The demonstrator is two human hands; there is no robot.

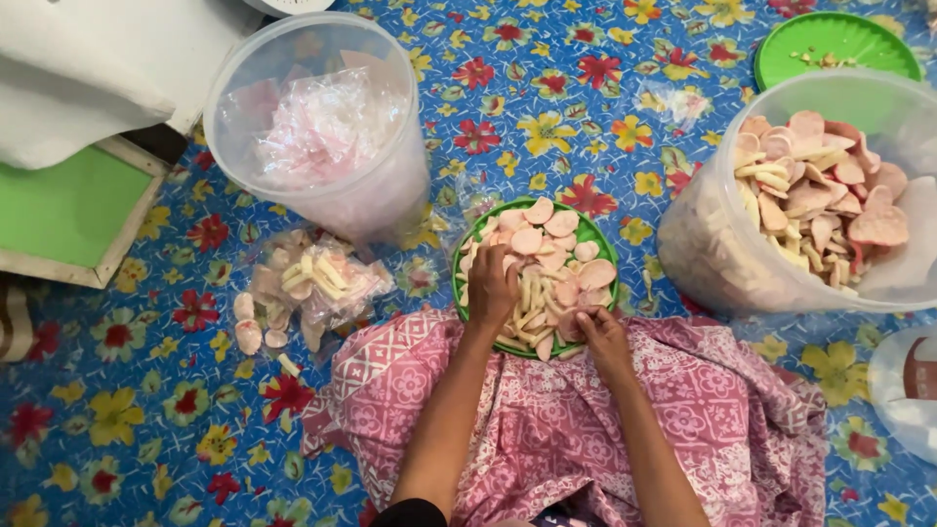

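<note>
- Head view, far left: a flat green board with a pale wooden frame (68, 210) lies on the blue floor mat printed with red and yellow flowers (137, 390), and a white cloth (88, 68) overlaps the board's top edge.
- Right of that stands a tall clear plastic tub (322, 122) stuffed with crumpled thin pink-tinted plastic bags.
- Just below the tub lies a filled clear plastic bag of pink and cream crackers (312, 278); a few loose pink round crackers (249, 332) rest on the mat beside it.
- My left hand (491, 288) rests on the left part of the round green plastic plate (597, 237), fingers curled down into the heap of pink round chips and pale stick crackers (551, 268); I cannot tell whether it grips any.
- The plate sits on the mat, touching the edge of the pink patterned cloth over my lap (586, 420).
- My right hand (602, 332) is at the plate's lower right rim, fingertips bunched and touching the pink chips there.
- Farther right stands a large clear plastic tub full of the same pink chips and pale sticks (810, 195), well apart from my hands.
- Behind it lies a round green plastic lid (835, 44) with a few crumbs on it.
</note>
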